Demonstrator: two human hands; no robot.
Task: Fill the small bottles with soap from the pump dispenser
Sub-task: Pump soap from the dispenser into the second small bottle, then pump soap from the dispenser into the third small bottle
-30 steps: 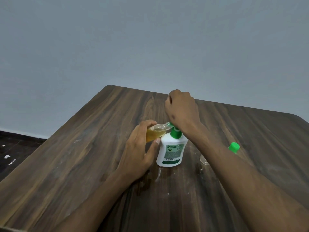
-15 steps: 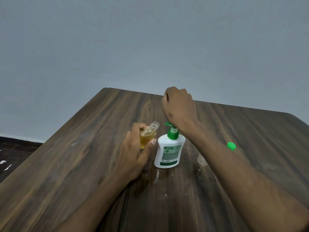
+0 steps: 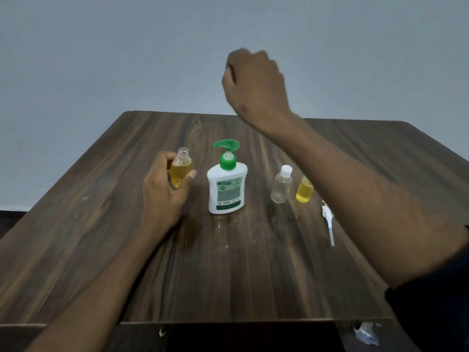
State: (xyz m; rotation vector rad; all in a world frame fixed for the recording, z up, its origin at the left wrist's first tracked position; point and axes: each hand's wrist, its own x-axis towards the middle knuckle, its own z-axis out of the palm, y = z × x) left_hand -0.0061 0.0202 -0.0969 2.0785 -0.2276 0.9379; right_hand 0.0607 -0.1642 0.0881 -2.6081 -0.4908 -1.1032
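- We see the left hand (image 3: 162, 191) gripping an uncapped soap-filled bottle (image 3: 180, 171) upright beside the pump dispenser (image 3: 226, 185)
- The right hand (image 3: 256, 87) hangs fisted above the wooden table (image 3: 253, 262)

We are in a plain indoor room, most likely a home, though we cannot tell for certain. What we see is a bare grey-blue wall (image 3: 101, 59) behind a dark wood-grain table (image 3: 88, 224) with stains on its top, and a strip of dark floor (image 3: 10, 222) at the left edge.
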